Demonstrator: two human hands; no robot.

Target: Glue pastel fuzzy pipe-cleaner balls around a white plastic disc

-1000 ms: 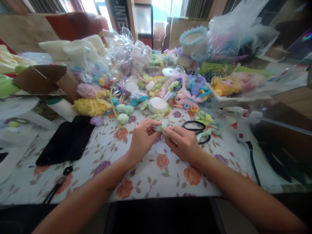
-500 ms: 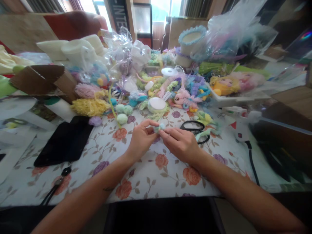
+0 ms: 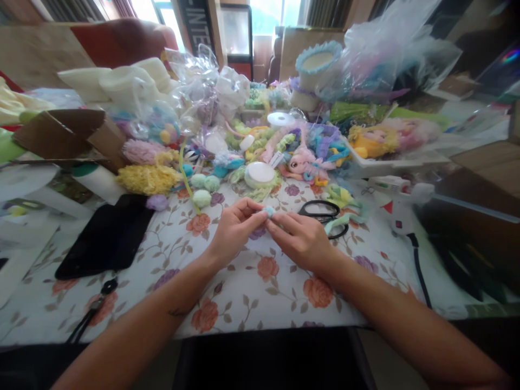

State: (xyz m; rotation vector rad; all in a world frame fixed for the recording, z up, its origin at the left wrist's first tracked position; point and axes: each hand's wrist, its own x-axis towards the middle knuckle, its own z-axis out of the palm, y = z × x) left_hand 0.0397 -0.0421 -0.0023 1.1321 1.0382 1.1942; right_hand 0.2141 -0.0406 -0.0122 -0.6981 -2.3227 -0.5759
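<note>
A small fluffy light-blue piece (image 3: 268,211) is pinched between the fingertips of both hands above the flowered tablecloth (image 3: 247,281). My left hand (image 3: 239,225) grips it from the left, thumb and forefinger pressed together. From the right, my right hand (image 3: 298,235) closes its fingers on the same piece. Much of it is hidden by the fingers, so its full shape cannot be made out. Black-handled scissors (image 3: 320,206) lie just beyond my right hand, with a pale green fuzzy strip (image 3: 345,221) across them.
Pale green pompoms (image 3: 202,198) and a white round disc (image 3: 260,173) lie ahead. A black phone or tablet (image 3: 108,235) is at left. A pink plush figure (image 3: 306,162) sits among colourful fuzzy pieces. On the right are a glue gun (image 3: 400,216) with a cord and a white tray (image 3: 390,165).
The left thumb has moved up and over the fuzzy piece, and less of the piece shows between the fingers. The right hand stays almost in place.
</note>
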